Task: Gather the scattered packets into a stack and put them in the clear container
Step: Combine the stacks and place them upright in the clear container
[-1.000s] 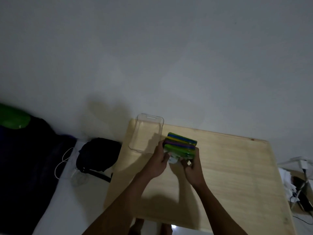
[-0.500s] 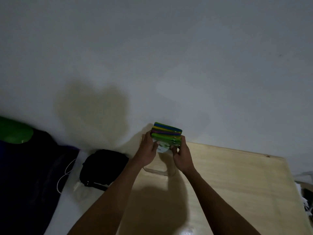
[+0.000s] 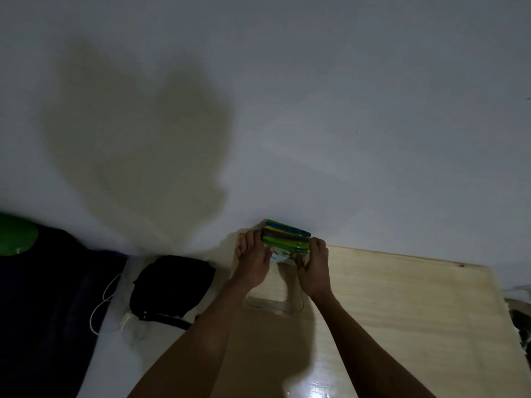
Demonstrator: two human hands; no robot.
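Observation:
A stack of packets (image 3: 286,236) in green, blue, yellow and purple is held between both hands at the far left corner of the wooden table (image 3: 402,311). My left hand (image 3: 253,261) grips its left end and my right hand (image 3: 313,267) grips its right end. The clear container (image 3: 273,307) lies on the table just below the stack and hands; only its near rim shows, the rest is hidden behind my hands. Whether the stack's lower edge is inside the container cannot be told.
A grey wall rises right behind the table's far edge. Left of the table, a black bag (image 3: 172,285) and a white cable (image 3: 100,308) lie on a white surface. Dark fabric and a green object (image 3: 15,237) are at the far left.
Both hands carried the stack from the table's middle to the left and away from me, ending above the container. The view has shifted along with it.

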